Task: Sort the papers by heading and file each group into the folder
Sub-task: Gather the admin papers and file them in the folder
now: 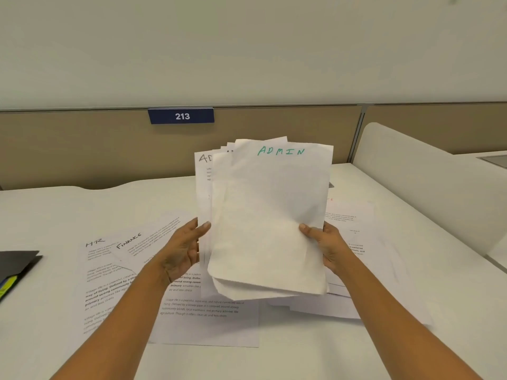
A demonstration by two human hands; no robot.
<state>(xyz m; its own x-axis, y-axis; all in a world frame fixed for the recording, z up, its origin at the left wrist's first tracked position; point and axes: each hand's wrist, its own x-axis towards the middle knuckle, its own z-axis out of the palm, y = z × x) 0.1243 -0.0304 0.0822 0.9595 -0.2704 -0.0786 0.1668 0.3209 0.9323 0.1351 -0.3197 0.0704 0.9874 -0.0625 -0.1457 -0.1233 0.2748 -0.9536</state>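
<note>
I hold a fanned stack of white sheets (270,215) upright above the table. Its front sheet is headed ADMIN in green, and a sheet behind it shows part of the same heading in black. My left hand (183,248) grips the stack's left edge. My right hand (326,245) grips its right edge, thumb on the front sheet. On the table to the left lie a sheet headed HR (98,259) and a sheet headed FINANCE (145,239). More printed sheets (208,322) lie under the stack. A dark folder (16,266) with yellow and blue tabs rests at the left edge.
Further papers (354,242), one with a red heading, lie on the white table (55,212) to the right. A tan partition with a blue plate marked 213 (181,116) runs along the back. A white divider panel (428,193) borders the table on the right.
</note>
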